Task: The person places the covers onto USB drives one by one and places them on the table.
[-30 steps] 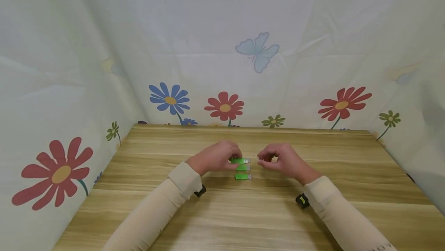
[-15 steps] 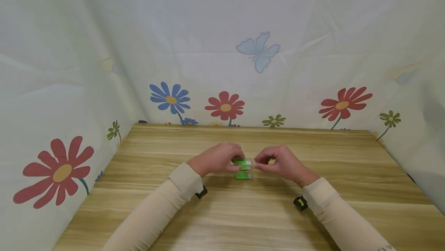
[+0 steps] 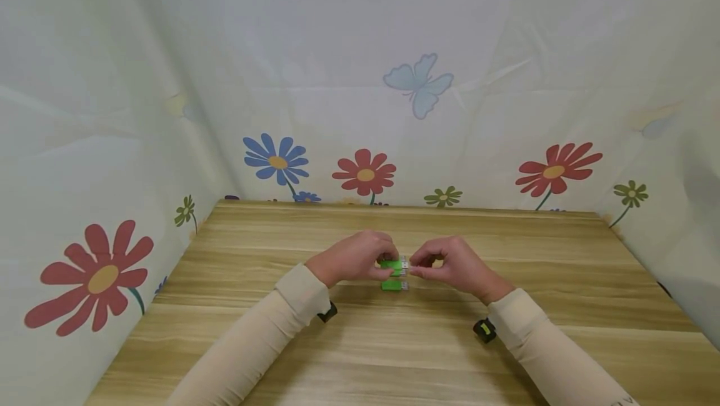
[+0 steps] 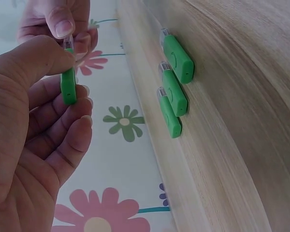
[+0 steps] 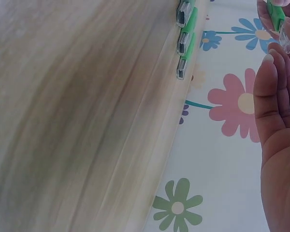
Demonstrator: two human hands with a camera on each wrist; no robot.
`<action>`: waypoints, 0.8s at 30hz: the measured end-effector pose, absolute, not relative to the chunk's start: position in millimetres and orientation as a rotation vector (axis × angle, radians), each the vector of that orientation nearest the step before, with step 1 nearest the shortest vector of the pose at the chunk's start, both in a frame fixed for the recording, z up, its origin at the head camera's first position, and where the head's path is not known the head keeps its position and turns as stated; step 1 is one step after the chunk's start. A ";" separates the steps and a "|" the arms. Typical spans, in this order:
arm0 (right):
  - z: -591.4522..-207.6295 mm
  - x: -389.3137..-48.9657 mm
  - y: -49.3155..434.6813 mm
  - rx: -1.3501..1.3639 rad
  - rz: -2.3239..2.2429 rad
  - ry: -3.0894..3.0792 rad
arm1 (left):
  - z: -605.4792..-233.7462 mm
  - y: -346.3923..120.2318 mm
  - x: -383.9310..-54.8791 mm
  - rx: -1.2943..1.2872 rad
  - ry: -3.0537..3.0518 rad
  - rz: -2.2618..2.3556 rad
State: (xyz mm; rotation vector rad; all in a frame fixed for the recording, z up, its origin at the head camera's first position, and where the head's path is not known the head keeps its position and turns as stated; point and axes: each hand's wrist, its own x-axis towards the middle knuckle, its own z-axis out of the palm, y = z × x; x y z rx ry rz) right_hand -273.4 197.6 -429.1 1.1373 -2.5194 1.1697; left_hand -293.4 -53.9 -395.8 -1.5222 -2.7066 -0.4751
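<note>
In the head view my left hand (image 3: 355,257) pinches a green USB flash drive (image 3: 390,265) above the table, plug end pointing right. My right hand (image 3: 454,267) faces it, thumb and fingertips pinching a small clear cap (image 5: 286,42) right at the plug end. The left wrist view shows the held drive between thumb and fingers, its clear end meeting the right fingertips. Below the hands, three more green USB flash drives (image 4: 173,89) lie in a row on the table, their ends under clear caps. In the head view the left hand partly hides two of them.
The wood-grain table (image 3: 394,350) runs back to a pale curtain (image 3: 315,69) printed with flowers and a butterfly. Curtain also hangs along both sides. A black wrist device (image 3: 485,330) sits under the right cuff, another (image 3: 327,312) under the left.
My right hand has moved left, bringing the clear cap up to the held drive's plug. The left hand has shifted slightly right with the drive. The lying drives have stayed put.
</note>
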 end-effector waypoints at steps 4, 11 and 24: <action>-428.8 -272.7 196.6 1.119 1.176 -2.536 | -396.6 -52.9 -293.7 -1.524 -2.702 -0.465; -428.7 -272.3 196.3 1.132 1.175 -2.530 | -397.6 -51.4 -294.0 -1.528 -2.694 -0.457; -431.7 -274.0 195.9 1.157 1.187 -2.509 | -397.2 -49.5 -293.4 -1.538 -2.705 -0.476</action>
